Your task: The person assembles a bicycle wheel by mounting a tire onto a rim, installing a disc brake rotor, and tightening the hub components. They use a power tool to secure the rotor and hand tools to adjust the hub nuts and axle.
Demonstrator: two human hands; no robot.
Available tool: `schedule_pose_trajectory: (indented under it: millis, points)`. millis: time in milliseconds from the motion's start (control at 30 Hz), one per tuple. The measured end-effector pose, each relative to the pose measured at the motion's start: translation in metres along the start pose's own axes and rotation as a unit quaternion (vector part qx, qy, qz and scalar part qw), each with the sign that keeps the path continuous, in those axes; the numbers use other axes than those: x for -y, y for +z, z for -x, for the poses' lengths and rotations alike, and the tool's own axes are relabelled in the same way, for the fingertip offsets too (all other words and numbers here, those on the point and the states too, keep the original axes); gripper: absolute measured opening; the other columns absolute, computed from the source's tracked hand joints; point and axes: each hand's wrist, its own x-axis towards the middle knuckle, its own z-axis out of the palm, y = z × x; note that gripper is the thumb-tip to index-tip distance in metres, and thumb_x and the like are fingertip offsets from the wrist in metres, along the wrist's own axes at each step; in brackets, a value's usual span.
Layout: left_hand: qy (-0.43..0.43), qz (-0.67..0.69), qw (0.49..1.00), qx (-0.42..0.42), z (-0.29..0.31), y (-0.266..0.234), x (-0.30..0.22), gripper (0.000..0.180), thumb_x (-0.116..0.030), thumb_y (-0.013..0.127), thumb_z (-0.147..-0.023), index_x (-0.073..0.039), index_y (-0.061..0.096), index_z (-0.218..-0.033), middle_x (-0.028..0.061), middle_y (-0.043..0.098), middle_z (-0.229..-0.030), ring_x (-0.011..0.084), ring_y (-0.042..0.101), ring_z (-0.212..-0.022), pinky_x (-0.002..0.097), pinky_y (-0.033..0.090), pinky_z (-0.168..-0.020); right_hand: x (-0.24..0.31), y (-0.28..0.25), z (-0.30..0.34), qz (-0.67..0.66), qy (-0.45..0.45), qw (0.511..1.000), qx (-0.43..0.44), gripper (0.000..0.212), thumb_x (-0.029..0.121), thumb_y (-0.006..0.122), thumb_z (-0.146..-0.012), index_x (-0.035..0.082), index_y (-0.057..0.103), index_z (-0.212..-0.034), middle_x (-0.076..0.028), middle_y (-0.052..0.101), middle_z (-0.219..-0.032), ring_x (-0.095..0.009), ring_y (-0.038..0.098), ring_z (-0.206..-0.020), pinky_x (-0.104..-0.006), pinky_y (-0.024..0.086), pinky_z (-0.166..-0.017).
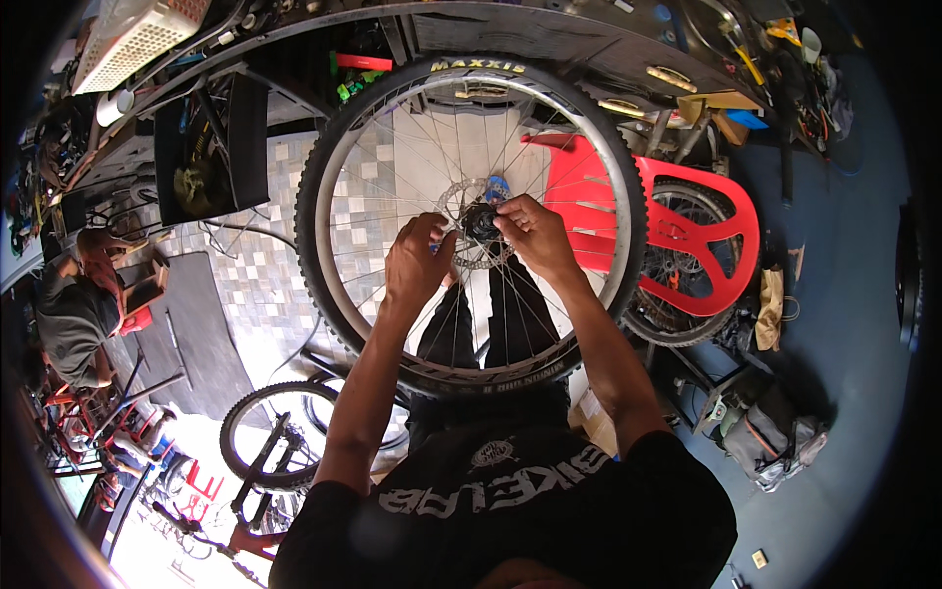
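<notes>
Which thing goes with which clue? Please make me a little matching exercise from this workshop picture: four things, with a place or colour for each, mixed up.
Things:
1. Wheel hub
2. Plastic chair
3. Bulky bag
4. Perforated basket

Clues:
A. Grey, at lower right
B. Pale, at upper left
C. Between the person's left hand and right hand
D. Bright red

Right pairs: 1-C, 2-D, 3-A, 4-B.

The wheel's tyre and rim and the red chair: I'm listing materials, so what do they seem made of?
Tyre: likely rubber, matte black, with knobbly tread edges. Rim: probably metal, silver-grey with a dull sheen, though which metal is unclear. Red chair: looks like smooth moulded plastic, with rounded cut-outs in its back.
</notes>
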Motion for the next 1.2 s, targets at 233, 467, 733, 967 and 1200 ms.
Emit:
schedule_pose_trajectory:
  millis: [233, 467, 733, 967, 1200]
  points:
    - [-0.021, 0.098, 0.995, 0.011, -0.013, 0.028, 0.006, 0.02, -0.007, 0.075, -0.094, -0.002, 0.071, -0.112, 0.0126, 0.076, -0.098, 0.0231, 0.074, -0.085, 0.0357, 0.058, -0.077, 0.004, 0.018, -0.002, 0.089, -0.05, 0.994, -0.043, 0.014, 0.005, 0.078, -0.095, 0.003, 0.07, -0.107, -0.008, 0.072, -0.091, -0.015, 0.068, -0.075, -0.0294, 0.056, -0.069]
    - [-0.091, 0.193, 0.976, 0.036, -0.02, 0.044, 0.009, 0.016, -0.006, 0.074, -0.092, 0.002, 0.074, -0.105, 0.0136, 0.078, -0.095, 0.0231, 0.076, -0.086, 0.0343, 0.06, -0.079, 0.007, 0.011, -0.006, 0.19, -0.111, 0.974, -0.052, 0.015, 0.006, 0.081, -0.09, 0.006, 0.076, -0.104, -0.009, 0.071, -0.093, -0.024, 0.071, -0.083, -0.0342, 0.058, -0.074]
    - [-0.136, 0.232, 0.96, 0.08, -0.029, 0.043, 0.015, 0.018, -0.011, 0.079, -0.089, 0.001, 0.074, -0.1, 0.011, 0.078, -0.091, 0.0198, 0.076, -0.087, 0.0327, 0.06, -0.08, 0.016, 0.012, -0.003, 0.279, -0.188, 0.939, -0.071, 0.014, 0.007, 0.082, -0.084, 0.009, 0.076, -0.097, -0.006, 0.069, -0.093, -0.027, 0.069, -0.09, -0.0392, 0.058, -0.077]
    - [-0.101, 0.153, 0.981, 0.068, -0.034, 0.044, 0.008, 0.022, -0.014, 0.082, -0.085, 0.001, 0.072, -0.098, 0.0149, 0.078, -0.094, 0.0264, 0.078, -0.09, 0.0358, 0.061, -0.081, 0.028, 0.013, -0.002, 0.359, -0.196, 0.91, -0.068, 0.017, 0.009, 0.083, -0.081, 0.01, 0.076, -0.095, -0.004, 0.067, -0.09, -0.025, 0.068, -0.083, -0.0388, 0.057, -0.072]
    - [-0.1, 0.136, 0.98, 0.108, -0.04, 0.043, 0.01, 0.018, -0.014, 0.077, -0.09, -0.001, 0.074, -0.102, 0.0155, 0.079, -0.096, 0.0276, 0.078, -0.092, 0.0362, 0.06, -0.082, 0.036, 0.01, 0.003, 0.398, -0.166, 0.902, -0.033, 0.015, 0.017, 0.082, -0.086, 0.01, 0.078, -0.098, -0.003, 0.065, -0.089, -0.024, 0.069, -0.083, -0.0395, 0.058, -0.071]
